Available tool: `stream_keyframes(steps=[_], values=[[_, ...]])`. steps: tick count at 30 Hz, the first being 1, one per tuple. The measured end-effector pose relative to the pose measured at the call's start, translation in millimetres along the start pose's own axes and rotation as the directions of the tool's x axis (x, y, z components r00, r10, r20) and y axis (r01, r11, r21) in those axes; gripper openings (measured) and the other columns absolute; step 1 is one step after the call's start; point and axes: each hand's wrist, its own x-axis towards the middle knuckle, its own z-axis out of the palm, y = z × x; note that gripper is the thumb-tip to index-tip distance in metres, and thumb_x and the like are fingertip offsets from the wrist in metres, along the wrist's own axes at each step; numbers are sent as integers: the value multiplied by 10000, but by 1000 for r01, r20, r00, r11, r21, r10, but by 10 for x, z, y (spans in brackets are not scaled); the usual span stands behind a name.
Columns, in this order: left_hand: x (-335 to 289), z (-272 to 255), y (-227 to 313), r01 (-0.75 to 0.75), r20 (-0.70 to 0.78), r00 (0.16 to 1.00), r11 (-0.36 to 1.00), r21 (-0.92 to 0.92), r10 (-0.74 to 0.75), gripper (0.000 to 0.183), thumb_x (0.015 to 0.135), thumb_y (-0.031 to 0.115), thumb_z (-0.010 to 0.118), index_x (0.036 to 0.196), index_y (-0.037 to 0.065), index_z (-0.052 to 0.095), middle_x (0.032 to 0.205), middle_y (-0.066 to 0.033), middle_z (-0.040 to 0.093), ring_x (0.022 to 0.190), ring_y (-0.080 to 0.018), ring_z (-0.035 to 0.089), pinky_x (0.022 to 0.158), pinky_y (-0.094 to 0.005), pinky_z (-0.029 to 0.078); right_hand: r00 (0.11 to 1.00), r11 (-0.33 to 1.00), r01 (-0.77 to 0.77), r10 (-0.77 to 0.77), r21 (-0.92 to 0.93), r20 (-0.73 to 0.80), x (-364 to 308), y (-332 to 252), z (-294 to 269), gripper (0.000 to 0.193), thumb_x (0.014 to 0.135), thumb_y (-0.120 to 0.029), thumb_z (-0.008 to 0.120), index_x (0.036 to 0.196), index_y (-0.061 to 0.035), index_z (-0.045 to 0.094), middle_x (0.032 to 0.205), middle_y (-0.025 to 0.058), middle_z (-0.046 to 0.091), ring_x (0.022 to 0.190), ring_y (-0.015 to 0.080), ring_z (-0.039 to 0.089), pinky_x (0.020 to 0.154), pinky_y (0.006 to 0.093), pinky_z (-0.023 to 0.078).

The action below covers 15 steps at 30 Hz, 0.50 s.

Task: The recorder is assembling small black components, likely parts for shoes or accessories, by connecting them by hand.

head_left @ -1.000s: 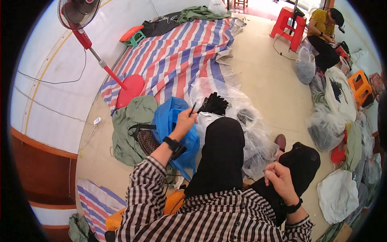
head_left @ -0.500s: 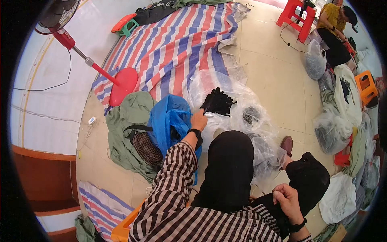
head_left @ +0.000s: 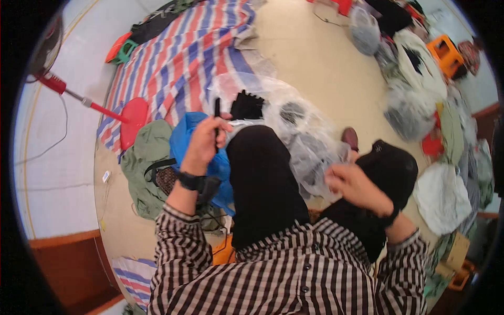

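Observation:
My left hand [head_left: 203,140] is raised above my knee, closed around a thin black strip [head_left: 217,116] that stands upright. Just beyond it, a pile of black pieces with finger-like ends [head_left: 247,106], much like gloves, lies on a clear plastic sheet [head_left: 283,92]. My right hand [head_left: 359,186] hovers over my other leg, its fingers curled and slightly blurred. Whether anything is pinched in it is hidden. Near its fingertips lies a clear bag with dark contents [head_left: 310,157].
To the left are a blue plastic bag [head_left: 184,128], green cloth [head_left: 137,152] and a fan's red base [head_left: 134,122]. A striped sheet [head_left: 178,58] covers the floor ahead. Filled bags [head_left: 409,113] and an orange stool [head_left: 445,56] line the right side.
My left hand has come back from the black pile, lifting a thin black strip. My right hand has risen from my lap and moved forward. The whole view has shifted with my head.

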Motion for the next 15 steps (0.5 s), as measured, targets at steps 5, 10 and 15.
stream_keyframes(steps=[5,10,15], values=[[-525,988,525,34,290,956,962,-269,47,294,917,201,420,1108,-15,477,726,-108,586,413,-98,417,366,-234,336,979,982,-183,187,51,-86,385,0,-357,168,813,-132,516,760,20,562,618,49,581,556,120,557,511,265,436],[-460,1475,528,75,383,922,943,-324,59,288,913,189,418,1110,-14,469,735,-97,584,459,-96,437,398,-230,345,986,998,-59,59,6,-155,1100,25,-389,185,771,-158,522,760,5,608,633,91,614,570,151,596,538,274,465],[-13,1580,377,120,266,964,885,-450,5,273,905,150,442,1114,-22,479,780,-56,560,511,-68,409,428,-193,341,957,943,-114,19,-314,-289,1864,606,-310,226,736,-178,500,780,-7,640,739,179,636,684,287,625,638,380,489]])
